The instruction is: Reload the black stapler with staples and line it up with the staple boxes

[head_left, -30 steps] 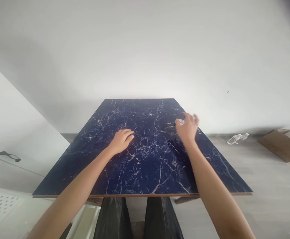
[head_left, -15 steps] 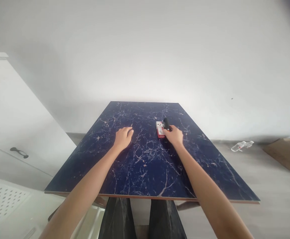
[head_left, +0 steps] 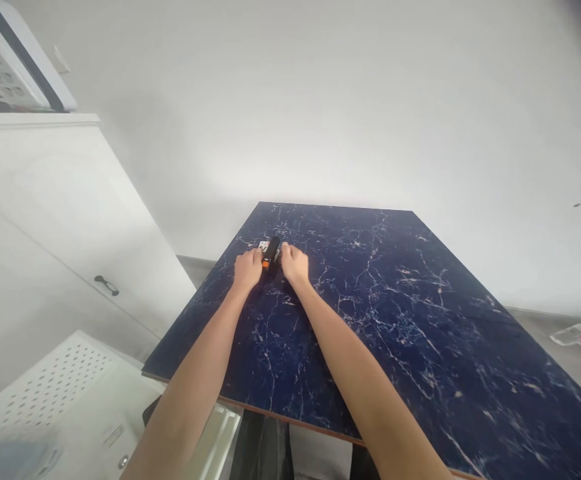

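On the dark blue marbled table (head_left: 370,320), a black elongated thing with an orange end (head_left: 271,252) lies between my hands; its exact kind is unclear. A small printed box (head_left: 264,245) shows in white beside and under it, mostly hidden. My left hand (head_left: 248,268) is closed against the left side of the black thing and box, thumb side touching. My right hand (head_left: 294,263) rests just to the right with its fingers curled in; what they hold, if anything, is hidden.
A white cabinet (head_left: 60,220) with a dark handle (head_left: 106,285) stands at left, an appliance-like box (head_left: 15,60) on top. A perforated white panel (head_left: 65,373) is at lower left. Clear plastic packaging (head_left: 580,335) lies on the floor at right. A white wall (head_left: 320,100) rises behind the table.
The box and black thing have moved left across the table with my right hand, up to my left hand. My left hand has closed against them. The view has turned left.
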The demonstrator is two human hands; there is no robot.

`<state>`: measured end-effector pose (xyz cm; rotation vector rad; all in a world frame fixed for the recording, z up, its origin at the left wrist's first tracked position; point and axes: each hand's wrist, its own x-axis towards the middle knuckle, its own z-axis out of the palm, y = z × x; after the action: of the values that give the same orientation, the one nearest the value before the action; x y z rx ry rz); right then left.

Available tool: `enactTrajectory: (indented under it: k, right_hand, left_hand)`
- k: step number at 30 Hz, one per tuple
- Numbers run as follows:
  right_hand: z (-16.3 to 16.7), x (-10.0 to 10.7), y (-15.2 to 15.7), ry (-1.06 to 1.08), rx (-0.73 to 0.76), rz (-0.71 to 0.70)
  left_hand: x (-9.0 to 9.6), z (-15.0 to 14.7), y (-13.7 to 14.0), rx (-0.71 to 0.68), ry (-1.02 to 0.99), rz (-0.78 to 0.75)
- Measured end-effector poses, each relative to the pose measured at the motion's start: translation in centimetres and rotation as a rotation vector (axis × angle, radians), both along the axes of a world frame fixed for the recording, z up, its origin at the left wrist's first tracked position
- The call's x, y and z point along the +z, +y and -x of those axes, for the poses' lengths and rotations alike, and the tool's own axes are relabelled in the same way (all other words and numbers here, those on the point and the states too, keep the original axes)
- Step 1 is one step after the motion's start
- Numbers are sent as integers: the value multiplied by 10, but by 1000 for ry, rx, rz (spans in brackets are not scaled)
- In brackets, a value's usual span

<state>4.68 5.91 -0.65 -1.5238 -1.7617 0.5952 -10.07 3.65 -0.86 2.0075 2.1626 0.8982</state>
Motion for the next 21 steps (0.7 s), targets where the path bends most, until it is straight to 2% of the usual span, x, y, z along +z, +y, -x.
enactTrajectory:
  k: [2, 5, 8, 13, 16, 21]
  right_hand:
    - [-7, -2, 21, 72, -48, -16]
    - [-9, -7, 47, 107, 77, -20]
    - [-7, -12, 62, 108, 207, 76]
    - [-9, -16, 77, 162, 262, 111]
    - [-12, -16, 84, 209, 258, 78]
    - [-14, -16, 93, 261, 247, 59]
  left_hand:
    - [0, 1, -2, 15, 69, 26]
    - [-2, -2, -3, 14, 167, 52]
    - [-3, -6, -5, 4, 268, 55]
    - [-3, -10, -8, 34, 396, -1]
    - [-4, -11, -9, 52, 410, -53]
    - [-4, -21, -7, -36, 348, -159]
